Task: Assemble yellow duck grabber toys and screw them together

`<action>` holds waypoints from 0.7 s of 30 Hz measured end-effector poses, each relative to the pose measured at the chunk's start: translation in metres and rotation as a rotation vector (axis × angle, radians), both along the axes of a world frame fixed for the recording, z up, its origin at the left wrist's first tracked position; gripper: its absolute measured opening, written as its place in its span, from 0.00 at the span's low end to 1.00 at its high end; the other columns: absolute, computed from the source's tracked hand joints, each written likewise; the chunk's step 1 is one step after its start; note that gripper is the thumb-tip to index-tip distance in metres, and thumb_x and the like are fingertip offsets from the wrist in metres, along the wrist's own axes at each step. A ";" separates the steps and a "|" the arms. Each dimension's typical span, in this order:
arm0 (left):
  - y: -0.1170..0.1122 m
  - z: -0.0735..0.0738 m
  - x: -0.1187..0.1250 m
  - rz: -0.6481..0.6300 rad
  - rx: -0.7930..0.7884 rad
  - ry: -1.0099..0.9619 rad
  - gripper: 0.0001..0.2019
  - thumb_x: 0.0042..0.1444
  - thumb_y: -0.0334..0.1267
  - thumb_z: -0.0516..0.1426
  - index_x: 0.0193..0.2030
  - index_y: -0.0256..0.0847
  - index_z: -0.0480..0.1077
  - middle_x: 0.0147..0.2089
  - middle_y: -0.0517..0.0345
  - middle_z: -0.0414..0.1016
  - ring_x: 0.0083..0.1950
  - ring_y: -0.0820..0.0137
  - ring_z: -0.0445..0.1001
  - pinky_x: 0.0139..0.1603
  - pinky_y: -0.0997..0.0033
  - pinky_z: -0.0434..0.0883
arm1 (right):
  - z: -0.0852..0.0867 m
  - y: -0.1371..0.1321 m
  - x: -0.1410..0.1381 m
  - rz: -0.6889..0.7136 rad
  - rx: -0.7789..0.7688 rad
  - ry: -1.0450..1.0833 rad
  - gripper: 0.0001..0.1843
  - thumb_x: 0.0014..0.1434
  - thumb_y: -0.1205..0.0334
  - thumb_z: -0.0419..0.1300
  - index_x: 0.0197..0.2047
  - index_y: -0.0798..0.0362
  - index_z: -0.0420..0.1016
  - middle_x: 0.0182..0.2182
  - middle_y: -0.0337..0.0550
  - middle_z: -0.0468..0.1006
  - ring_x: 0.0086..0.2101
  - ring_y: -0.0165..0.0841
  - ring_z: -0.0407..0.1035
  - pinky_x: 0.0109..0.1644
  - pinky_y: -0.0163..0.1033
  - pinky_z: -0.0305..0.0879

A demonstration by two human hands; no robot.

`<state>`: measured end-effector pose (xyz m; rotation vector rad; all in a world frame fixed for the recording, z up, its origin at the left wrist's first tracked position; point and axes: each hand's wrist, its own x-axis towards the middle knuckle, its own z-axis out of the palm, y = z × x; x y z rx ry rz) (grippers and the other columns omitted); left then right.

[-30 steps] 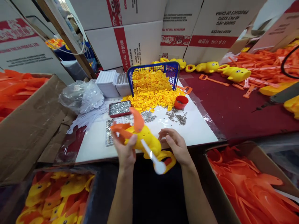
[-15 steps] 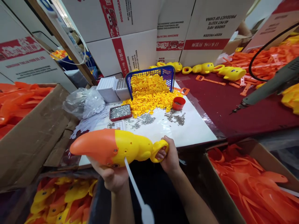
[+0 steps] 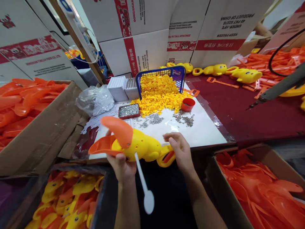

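My left hand (image 3: pixel 122 166) grips a yellow duck-shaped toy (image 3: pixel 140 148) from below, near its head. The toy's orange beak (image 3: pixel 111 136) stands open, upper half raised. A white spoon-like stick (image 3: pixel 144 184) hangs down from the toy's body. My right hand (image 3: pixel 179 149) is at the toy's yellow ring handle (image 3: pixel 165 158), fingers loosely curled around it with the thumb lifted. Both hands hover above the near edge of the white work board (image 3: pixel 202 132).
A blue basket (image 3: pixel 177 73) spills small yellow parts. Beside them lie a red cup (image 3: pixel 187 104), a tray of screws (image 3: pixel 129 110) and loose screws. Boxes of orange parts (image 3: pixel 259 190) and finished ducks (image 3: pixel 66 203) flank me. A power screwdriver (image 3: pixel 276 90) hangs at right.
The duck's beak was closed half a second ago and now stands open. My right hand has loosened from squeezing the ring handle. The toy has shifted slightly right.
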<state>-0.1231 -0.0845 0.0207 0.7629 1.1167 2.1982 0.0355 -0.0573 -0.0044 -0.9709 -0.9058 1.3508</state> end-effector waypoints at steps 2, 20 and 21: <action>0.001 -0.003 0.002 -0.122 -0.073 0.008 0.43 0.39 0.62 0.72 0.61 0.46 0.71 0.54 0.49 0.80 0.55 0.55 0.80 0.48 0.67 0.78 | 0.005 -0.003 0.008 0.012 0.166 -0.178 0.17 0.58 0.46 0.67 0.43 0.49 0.78 0.46 0.46 0.81 0.49 0.38 0.73 0.55 0.44 0.71; -0.003 -0.007 0.038 -0.540 -0.395 -0.154 0.30 0.47 0.56 0.71 0.52 0.44 0.71 0.54 0.51 0.77 0.58 0.56 0.77 0.58 0.59 0.74 | 0.013 -0.018 0.017 0.437 0.041 -0.154 0.43 0.59 0.46 0.67 0.71 0.44 0.51 0.66 0.51 0.68 0.60 0.43 0.70 0.63 0.49 0.69; -0.003 -0.007 0.038 -0.559 -0.393 -0.183 0.29 0.48 0.56 0.70 0.52 0.44 0.71 0.54 0.51 0.78 0.57 0.56 0.77 0.58 0.59 0.74 | 0.013 -0.019 0.016 0.414 0.054 -0.183 0.42 0.60 0.46 0.66 0.71 0.45 0.51 0.67 0.50 0.67 0.62 0.43 0.68 0.65 0.49 0.67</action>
